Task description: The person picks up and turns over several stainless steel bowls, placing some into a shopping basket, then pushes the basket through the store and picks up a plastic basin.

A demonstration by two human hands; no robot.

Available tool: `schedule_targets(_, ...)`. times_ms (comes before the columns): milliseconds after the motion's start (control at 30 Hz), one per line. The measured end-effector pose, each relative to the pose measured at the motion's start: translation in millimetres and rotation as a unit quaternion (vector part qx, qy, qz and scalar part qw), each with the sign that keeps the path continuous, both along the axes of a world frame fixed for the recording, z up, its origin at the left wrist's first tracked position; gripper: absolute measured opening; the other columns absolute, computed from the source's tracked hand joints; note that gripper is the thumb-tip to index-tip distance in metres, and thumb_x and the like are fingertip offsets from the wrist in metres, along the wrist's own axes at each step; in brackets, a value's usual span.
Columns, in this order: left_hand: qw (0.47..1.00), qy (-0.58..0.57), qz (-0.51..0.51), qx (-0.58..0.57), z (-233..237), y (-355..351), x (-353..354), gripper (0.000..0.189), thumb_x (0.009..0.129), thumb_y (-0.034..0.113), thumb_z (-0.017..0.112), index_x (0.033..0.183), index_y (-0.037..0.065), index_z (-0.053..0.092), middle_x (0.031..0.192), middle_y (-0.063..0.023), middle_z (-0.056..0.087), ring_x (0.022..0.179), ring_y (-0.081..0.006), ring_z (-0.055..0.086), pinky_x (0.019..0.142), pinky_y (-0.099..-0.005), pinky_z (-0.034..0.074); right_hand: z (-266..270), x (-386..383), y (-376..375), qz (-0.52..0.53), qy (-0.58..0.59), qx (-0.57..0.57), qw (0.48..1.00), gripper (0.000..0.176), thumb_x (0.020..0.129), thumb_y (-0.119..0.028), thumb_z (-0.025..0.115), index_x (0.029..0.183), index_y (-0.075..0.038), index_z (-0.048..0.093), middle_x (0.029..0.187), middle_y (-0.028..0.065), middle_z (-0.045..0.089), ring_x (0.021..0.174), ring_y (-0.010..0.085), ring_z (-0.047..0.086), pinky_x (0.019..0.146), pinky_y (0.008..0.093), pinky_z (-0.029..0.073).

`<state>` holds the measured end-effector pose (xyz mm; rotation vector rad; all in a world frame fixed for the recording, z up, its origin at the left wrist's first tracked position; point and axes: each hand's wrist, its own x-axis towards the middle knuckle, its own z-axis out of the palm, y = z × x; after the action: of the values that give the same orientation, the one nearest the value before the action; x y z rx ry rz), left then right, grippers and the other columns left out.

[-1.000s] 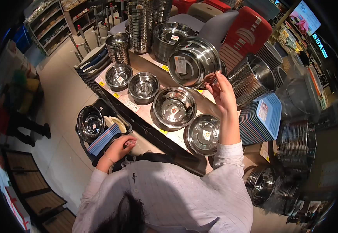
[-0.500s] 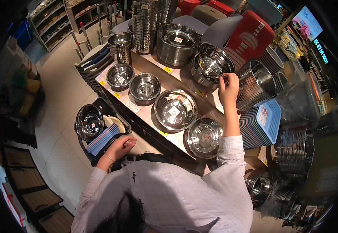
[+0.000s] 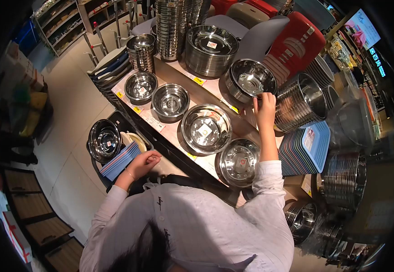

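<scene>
My right hand (image 3: 265,109) pinches the near rim of a shiny steel basin (image 3: 253,78), which sits in a stack of similar basins on the raised shelf. Its fingertips partly cover that rim. My left hand (image 3: 143,164) hovers beside a black shopping basket (image 3: 96,167), fingers loosely bent and nothing visible in them. Inside the basket are a steel basin (image 3: 104,141), several thin blue and pink plastic trays (image 3: 121,162) and cream-coloured items partly hidden beneath.
Single steel bowls (image 3: 170,100) line the lower display step (image 3: 159,128). Tall stacks of steel basins (image 3: 210,56) stand behind them. To the right are nested steel pots (image 3: 301,99) and stacked blue plastic baskets (image 3: 314,143). A red plastic stool (image 3: 294,43) leans at the back.
The steel basin at my right hand has gone from raised and tilted to lower, seated in its stack. My right hand has come down with it. My left fingers have straightened a little.
</scene>
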<state>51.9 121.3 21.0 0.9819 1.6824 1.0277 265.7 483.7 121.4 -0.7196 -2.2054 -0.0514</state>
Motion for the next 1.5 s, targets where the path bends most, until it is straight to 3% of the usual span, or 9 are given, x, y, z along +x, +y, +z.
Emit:
schedule_targets(233,0.999,0.010,0.026,0.028,-3.8,18.1,-20.1,0.013,0.084,0.011,0.055,0.094,0.002,0.056,0.074,0.0038,0.055,0.066,-0.0033,0.046,0.062,-0.0188,0.041,-5.7,-0.7,-0.1,-0.051,-0.042,0.009,0.998,0.016,0.073,-0.012,0.061,0.084,-0.003,0.053,0.087,0.0118,0.053,0.082,0.0303,0.047,0.073,0.0383,0.040)
schedule_targets(467,0.955,0.278,0.064,0.082,7.5,73.0,-48.0,0.024,0.076,0.007,0.056,0.100,0.005,0.055,0.094,-0.0076,0.053,0.067,-0.0183,0.051,0.064,-0.0266,0.044,-0.5,8.0,-4.1,-0.018,-0.097,-0.038,0.994,0.029,0.075,-0.010,0.058,0.103,-0.002,0.054,0.102,0.0121,0.055,0.091,0.0310,0.048,0.079,0.0377,0.041)
schedule_targets(567,0.844,0.486,0.091,0.209,-5.6,100.9,-56.4,0.027,0.077,0.012,0.057,0.103,0.007,0.054,0.098,-0.0082,0.055,0.081,-0.0242,0.050,0.074,-0.0318,0.042,4.8,7.4,-21.5,-0.017,-0.113,-0.058,0.992,0.036,0.075,-0.008,0.057,0.110,-0.003,0.051,0.109,0.0130,0.053,0.096,0.0318,0.047,0.083,0.0373,0.041)
schedule_targets(667,0.807,0.571,-0.092,0.116,-8.5,119.9,-70.6,0.029,0.076,0.021,0.058,0.103,0.010,0.057,0.100,-0.0024,0.056,0.086,-0.0236,0.049,0.077,-0.0340,0.041,8.7,8.3,-40.5,-0.019,-0.097,-0.070,0.993,0.041,0.076,-0.007,0.057,0.116,-0.004,0.047,0.115,0.0136,0.048,0.100,0.0323,0.046,0.086,0.0380,0.039)
schedule_targets(800,0.817,0.554,-0.141,0.073,-5.0,131.4,-76.8,0.024,0.075,0.020,0.058,0.097,0.009,0.059,0.093,-0.0021,0.057,0.085,-0.0224,0.050,0.076,-0.0338,0.041,14.5,16.3,-76.4,-0.007,-0.073,-0.102,0.992,0.038,0.077,-0.008,0.057,0.113,-0.003,0.048,0.114,0.0141,0.048,0.103,0.0323,0.045,0.087,0.0377,0.038)
schedule_targets(967,0.726,0.658,-0.155,0.127,-14.0,131.1,-75.5,0.014,0.073,0.017,0.054,0.085,0.009,0.056,0.082,-0.0031,0.054,0.081,-0.0190,0.050,0.069,-0.0309,0.041,-3.2,21.9,-124.4,0.052,-0.051,-0.180,0.981,0.022,0.076,-0.006,0.057,0.098,-0.003,0.056,0.096,0.0135,0.055,0.091,0.0300,0.051,0.079,0.0369,0.041)
schedule_targets(1067,0.724,0.660,-0.127,0.155,-21.1,128.1,-76.4,0.012,0.073,0.015,0.051,0.083,0.009,0.054,0.080,-0.0030,0.053,0.077,-0.0184,0.051,0.067,-0.0303,0.041,-16.3,19.9,-144.1,0.084,-0.015,-0.250,0.964,0.011,0.077,-0.005,0.056,0.087,-0.002,0.059,0.079,0.0146,0.059,0.075,0.0310,0.056,0.071,0.0368,0.044)
schedule_targets(1300,0.722,0.670,-0.094,0.146,-12.7,125.1,-61.9,0.010,0.073,0.013,0.051,0.082,0.009,0.051,0.078,-0.0037,0.050,0.074,-0.0196,0.052,0.062,-0.0301,0.043,-45.9,14.3,-161.6,0.146,-0.058,-0.281,0.947,0.010,0.076,-0.007,0.057,0.084,-0.002,0.058,0.079,0.0144,0.059,0.076,0.0305,0.056,0.069,0.0371,0.044)
schedule_targets(1500,0.821,0.545,0.004,0.170,11.9,122.2,-54.8,0.013,0.074,0.011,0.056,0.084,0.007,0.049,0.079,-0.0086,0.051,0.076,-0.0265,0.054,0.061,-0.0355,0.046,-45.8,9.2,-164.3,0.184,-0.079,-0.278,0.939,0.010,0.076,-0.008,0.057,0.084,-0.001,0.058,0.079,0.0141,0.059,0.077,0.0300,0.056,0.070,0.0365,0.044)
